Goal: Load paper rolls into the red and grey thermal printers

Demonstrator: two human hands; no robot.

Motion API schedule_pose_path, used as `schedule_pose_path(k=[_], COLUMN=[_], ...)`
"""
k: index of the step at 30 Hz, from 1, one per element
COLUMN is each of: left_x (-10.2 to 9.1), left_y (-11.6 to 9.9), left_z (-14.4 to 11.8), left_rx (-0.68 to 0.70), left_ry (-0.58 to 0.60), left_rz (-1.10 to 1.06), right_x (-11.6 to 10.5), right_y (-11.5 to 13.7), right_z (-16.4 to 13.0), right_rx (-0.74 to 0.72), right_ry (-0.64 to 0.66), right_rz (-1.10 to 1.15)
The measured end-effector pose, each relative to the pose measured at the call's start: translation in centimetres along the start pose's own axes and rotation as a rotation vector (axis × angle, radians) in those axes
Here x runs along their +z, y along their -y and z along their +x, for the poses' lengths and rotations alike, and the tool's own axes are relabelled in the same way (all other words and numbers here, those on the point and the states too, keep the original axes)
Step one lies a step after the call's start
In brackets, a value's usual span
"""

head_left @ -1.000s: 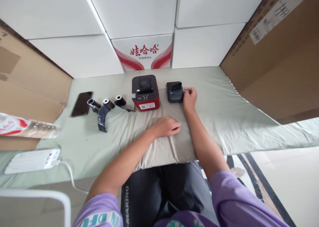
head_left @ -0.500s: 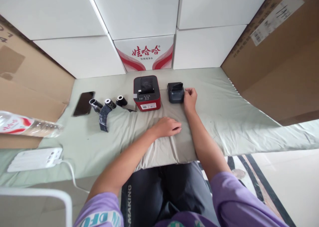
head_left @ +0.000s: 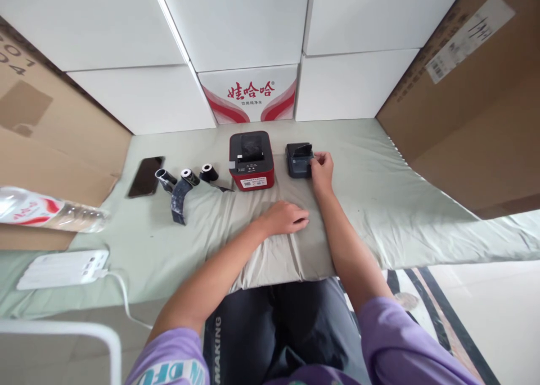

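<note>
At the far left edge a clear water bottle (head_left: 46, 215) is laid on its side, partly over a flattened cardboard sheet (head_left: 50, 143), and a white power strip (head_left: 63, 268) is set below it with its cable trailed toward the near edge, well apart from the work. On the pale green cloth (head_left: 400, 205) a dark phone (head_left: 145, 176) is laid flat, and just to its right three black rolls (head_left: 185, 179) are kept in a loose row, one with its ribbon unwound onto the cloth; they are parked within reach but clear of the hands. A red and black printer (head_left: 252, 161) is stood squarely in the middle, its labelled front turned toward the person.

The left hand (head_left: 283, 218) is rested palm down on the cloth in front of the red printer, fingers loosely together and nothing held; it appears to be placed there as a brace and to keep the wrinkled cloth flat.

Just right of the red printer, apart from it, the small dark printer (head_left: 299, 160) is stood with its lid tilted up. The right hand (head_left: 321, 167) is brought against its right side, the fingers curled and the fingertips touching its edge near the raised lid; whether the body is truly pinched cannot be told. The contact seems meant to steady the unit. White boxes (head_left: 236, 19) and a large brown carton (head_left: 472, 103) are stacked behind and to the right.
</note>
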State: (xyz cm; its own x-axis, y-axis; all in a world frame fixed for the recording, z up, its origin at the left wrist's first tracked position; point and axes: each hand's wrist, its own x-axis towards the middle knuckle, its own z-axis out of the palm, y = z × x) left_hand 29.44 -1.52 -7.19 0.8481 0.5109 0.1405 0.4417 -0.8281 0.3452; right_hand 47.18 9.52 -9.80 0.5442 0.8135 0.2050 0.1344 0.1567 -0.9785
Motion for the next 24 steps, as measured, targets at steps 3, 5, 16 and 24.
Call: schedule_pose_path(k=[3,5,16,24], left_x=[-0.07,-0.12,0.13,0.11], left_y=[-0.06,-0.09,0.05,-0.01], left_z=[0.00,-0.01,-0.04,-0.04], left_rx=[-0.004,-0.006,-0.001,-0.009], left_ry=[-0.006,-0.008,-0.030,-0.027], left_rz=[-0.010,-0.011,-0.002,-0.003], right_x=[0.08,0.14,0.15,0.31], right_y=[0.08,0.08,-0.14,-0.76], right_z=[-0.03,-0.04,-0.05,0.00], right_rx=[-0.006,-0.011,-0.024,-0.059], right_ry=[0.004,0.007,0.029,0.070], right_rz=[-0.009,-0.015,-0.066,-0.101])
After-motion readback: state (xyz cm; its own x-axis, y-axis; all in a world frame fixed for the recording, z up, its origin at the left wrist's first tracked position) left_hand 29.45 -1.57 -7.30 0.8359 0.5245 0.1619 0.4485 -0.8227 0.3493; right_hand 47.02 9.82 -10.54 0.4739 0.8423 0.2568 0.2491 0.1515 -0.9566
